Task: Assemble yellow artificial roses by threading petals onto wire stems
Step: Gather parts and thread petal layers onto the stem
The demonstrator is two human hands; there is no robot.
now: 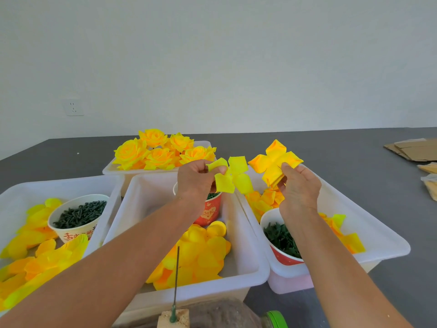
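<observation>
Both arms were stretched out, raised over the middle tub. My left hand pinched a pale four-lobed petal piece, thumb and fingers clamped on one lobe, its flat face turned toward me. My right hand gripped a thicker stack of orange-yellow petals by its lower lobe, tilted up-left. Hands close, not touching. The wire stem stood upright below my left forearm.
</observation>
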